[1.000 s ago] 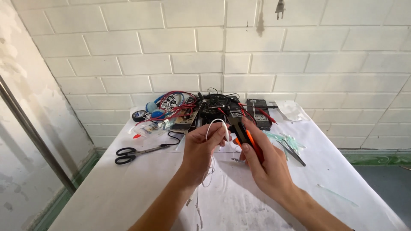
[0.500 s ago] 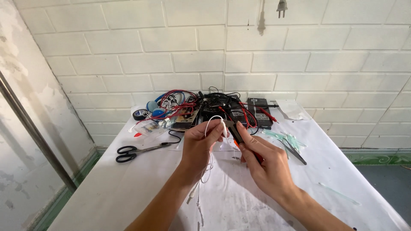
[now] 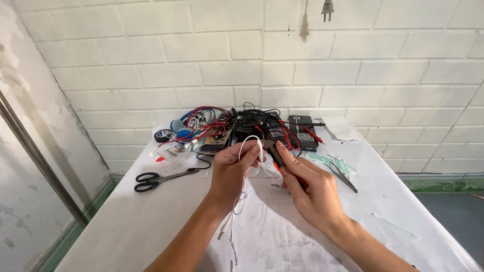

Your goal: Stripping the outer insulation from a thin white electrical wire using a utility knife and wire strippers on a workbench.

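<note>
We held both hands over the middle of the white-covered surface (image 3: 151,226), close together and nearly touching. Our left hand (image 3: 233,168) pinched a thin white cable (image 3: 245,146) between thumb and fingertips; the cable arched up in a small loop above the fingers, and its loose end trailed down below the wrist to a small plug (image 3: 221,234) lying on the cloth. Our right hand (image 3: 310,189) was closed around a cutter with red-orange handles (image 3: 276,160), its dark tip raised just beside the cable loop; we could not tell whether the tip touched the cable.

Behind the hands, against the white brick wall (image 3: 312,75), lay a tangle of red, blue and black wires (image 3: 206,121) among dark electronic parts, with a black meter (image 3: 301,132) to its right. A roll of black tape (image 3: 162,135) sat at the left end of that heap. Black-handled scissors (image 3: 156,179) lay on the surface well to the left of our left hand. A few pale green cable ties (image 3: 333,162) lay just to the right of our right hand.
</note>
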